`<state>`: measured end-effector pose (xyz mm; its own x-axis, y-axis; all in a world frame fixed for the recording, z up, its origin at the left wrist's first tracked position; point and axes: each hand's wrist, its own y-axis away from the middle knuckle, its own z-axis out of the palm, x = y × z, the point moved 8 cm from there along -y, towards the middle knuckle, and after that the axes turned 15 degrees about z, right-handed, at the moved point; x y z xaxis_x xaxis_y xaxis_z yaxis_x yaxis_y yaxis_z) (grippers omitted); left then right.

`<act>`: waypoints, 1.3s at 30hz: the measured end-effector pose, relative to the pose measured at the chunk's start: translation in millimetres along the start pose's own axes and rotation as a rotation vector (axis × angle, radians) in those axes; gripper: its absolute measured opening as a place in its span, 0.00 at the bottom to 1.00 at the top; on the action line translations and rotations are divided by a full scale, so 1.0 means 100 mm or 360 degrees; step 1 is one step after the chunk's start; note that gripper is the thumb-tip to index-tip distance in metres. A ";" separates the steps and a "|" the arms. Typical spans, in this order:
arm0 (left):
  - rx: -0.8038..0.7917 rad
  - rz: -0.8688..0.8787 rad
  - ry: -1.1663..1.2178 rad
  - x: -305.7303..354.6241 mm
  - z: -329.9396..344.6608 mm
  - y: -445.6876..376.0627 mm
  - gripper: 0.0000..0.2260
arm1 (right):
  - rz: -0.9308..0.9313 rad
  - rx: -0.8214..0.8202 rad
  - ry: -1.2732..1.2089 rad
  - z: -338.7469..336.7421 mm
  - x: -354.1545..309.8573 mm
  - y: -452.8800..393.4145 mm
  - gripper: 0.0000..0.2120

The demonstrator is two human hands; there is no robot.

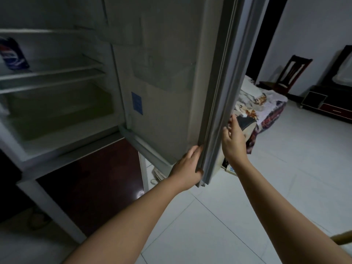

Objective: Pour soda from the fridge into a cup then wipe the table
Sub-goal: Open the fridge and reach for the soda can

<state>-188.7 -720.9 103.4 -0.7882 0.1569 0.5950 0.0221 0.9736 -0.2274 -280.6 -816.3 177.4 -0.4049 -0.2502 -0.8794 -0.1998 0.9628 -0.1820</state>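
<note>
Nearest, two bare forearms reaching up and forward over pale floor tiles (247,187). Left hand (187,165) wrapped round the lower free edge of the open fridge door (167,111), fingers on the inner face, thumb underneath near the bottom corner. Right hand (233,139) just beyond the door's outer edge, fingers loosely spread, holding nothing; whether touching the outer face, impossible to tell. Step in hand, by judgement: getting the door wide enough to reach inside. Best done by keeping the left-hand hold low on the edge, swinging the door fully clear, then freeing the right hand for the reach across to the far left shelf. Further in, the fridge (62,103) interior: dim, white shelves, pale drawers below. Soda (13,54) at the far left on an upper shelf, partly cut by the frame edge: blue label with a red-and-white mark, apparently a bottle, long axis roughly upright though leaning in this wide view, top out of sight. Beyond the door, a patterned cloth heap (266,109), a dark wooden chair (291,73) against the wall.
</note>
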 end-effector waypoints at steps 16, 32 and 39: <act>0.0139 -0.0187 -0.0758 -0.15 -0.89 0.84 0.23 | 0.0006 0.0127 0.0486 0.13 -0.20 0.54 0.29; 0.0206 -0.0828 -0.1270 -0.30 -1.62 3.34 0.20 | -0.1084 -0.0661 0.1144 1.47 -0.71 2.52 0.26; 0.0193 -0.1060 -0.1335 -0.36 -1.66 3.91 0.19 | -0.1332 -0.0888 0.1248 1.85 -0.71 2.90 0.24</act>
<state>-49.3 -318.7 120.9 -0.7902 -0.6075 -0.0803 -0.5921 0.7907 -0.1554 -145.1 -500.2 105.8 -0.3523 -0.9341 -0.0571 -0.9174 0.3568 -0.1763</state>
